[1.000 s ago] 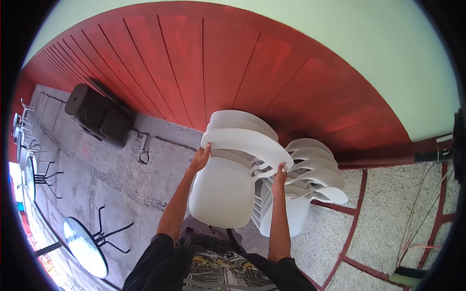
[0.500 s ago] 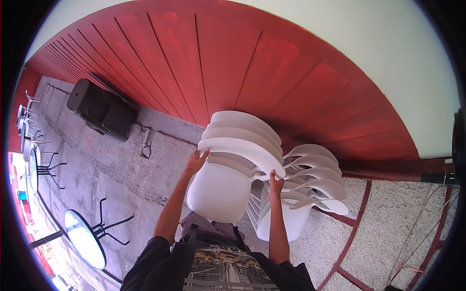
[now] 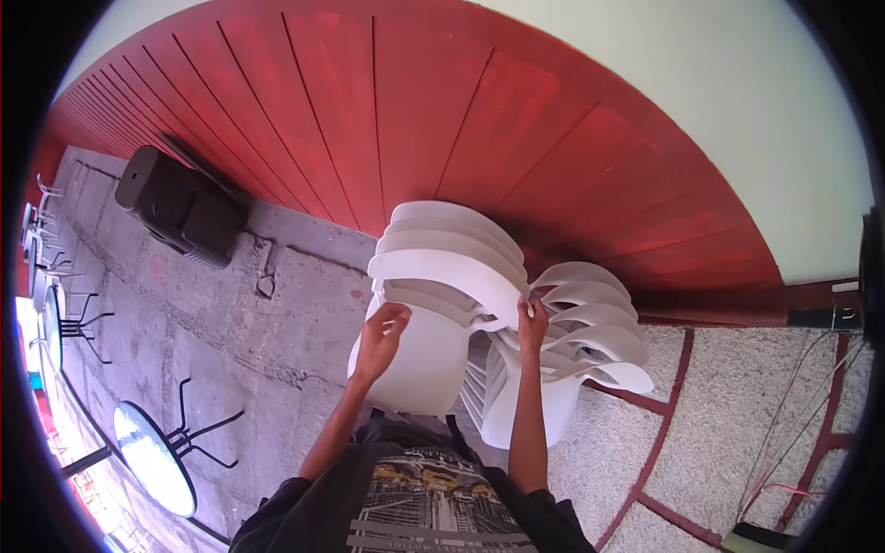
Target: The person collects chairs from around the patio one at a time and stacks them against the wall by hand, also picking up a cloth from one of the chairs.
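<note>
A stack of white chairs (image 3: 415, 355) stands against the red wall, its curved backrests nested one above another. Over the seat of the top chair is my left hand (image 3: 380, 343), fingers loosely bent and apart, holding nothing. My right hand (image 3: 532, 327) is at the right end of the top chair's backrest, its fingers closed around the edge. Just to the right, a second stack of white chairs (image 3: 590, 336) sits close beside the first, with several backrests showing. The legs of both stacks are largely hidden.
A black speaker (image 3: 184, 207) stands on the grey floor by the red wall (image 3: 415, 111). Round glass tables (image 3: 155, 458) with black legs and more chairs line the left. Pale pebbled flooring with red strips (image 3: 668, 405) lies at the right, with thin cables near the far edge.
My left hand has let go of the top chair's backrest and moved down over its seat. The top backrest has settled lower onto the stack, and my right hand stays at its right end.
</note>
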Demonstrator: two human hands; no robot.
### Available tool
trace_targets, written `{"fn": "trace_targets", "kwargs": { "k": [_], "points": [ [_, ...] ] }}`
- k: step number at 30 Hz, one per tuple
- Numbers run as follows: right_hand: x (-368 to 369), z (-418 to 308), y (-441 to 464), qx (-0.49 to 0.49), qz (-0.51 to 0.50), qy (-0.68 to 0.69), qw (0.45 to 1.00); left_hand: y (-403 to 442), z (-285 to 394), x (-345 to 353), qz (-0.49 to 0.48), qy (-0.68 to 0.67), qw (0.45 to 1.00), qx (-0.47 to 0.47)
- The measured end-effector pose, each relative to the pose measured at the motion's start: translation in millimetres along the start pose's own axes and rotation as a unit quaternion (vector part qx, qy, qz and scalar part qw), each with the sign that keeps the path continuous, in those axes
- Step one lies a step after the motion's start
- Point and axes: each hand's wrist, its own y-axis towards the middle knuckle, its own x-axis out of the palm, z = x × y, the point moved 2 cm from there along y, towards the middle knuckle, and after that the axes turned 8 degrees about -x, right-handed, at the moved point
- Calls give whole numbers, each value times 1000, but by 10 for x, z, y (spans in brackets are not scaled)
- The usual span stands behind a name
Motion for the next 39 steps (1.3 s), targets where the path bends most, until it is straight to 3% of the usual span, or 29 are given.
{"fn": "trace_targets", "kwargs": {
  "k": [4, 5, 8, 11, 13, 16, 20, 23, 28, 31, 34, 35, 39],
  "points": [
    [15, -49, -26, 5, -15, 4, 1000, -715, 1105, 64, -154, -79, 981, 84],
    [4, -89, -37, 2, -18, 3, 1000, -848, 1305, 58, -211, -120, 960, 143],
    [30, -91, -100, -5, -36, 11, 999, -1200, 1790, 108, -346, -240, 849, 319],
    [80, -46, -204, 20, -27, 13, 999, -1434, 2083, 247, -423, -385, 714, 403],
    [83, -39, -246, 5, -34, 4, 999, -1538, 2203, 262, -458, -427, 655, 423],
    [115, 48, -280, -18, -50, 0, 999, -1721, 2318, 261, -470, -511, 626, 356],
    [215, 166, -398, -58, 12, 30, 998, -1992, 2285, 379, -533, -572, 551, 291],
    [212, 25, -381, -59, 9, 2, 998, -2011, 2293, 294, -578, -545, 546, 266],
    [216, -77, -431, -47, 17, 6, 999, -1961, 2343, 35, -597, -478, 605, 222],
    [231, -25, -464, -33, 32, 12, 999, -2093, 2304, -67, -562, -460, 643, 243],
    [219, -301, -648, -114, 135, -149, 973, -2269, 2364, -309, -504, -483, 663, 272],
    [251, -418, -759, -87, 166, -104, 977, -2317, 2374, -393, -501, -473, 662, 296],
    [475, -1056, -1306, -163, 140, -100, 971, -2616, 2280, -760, -498, -471, 645, 337]
  ]
}}
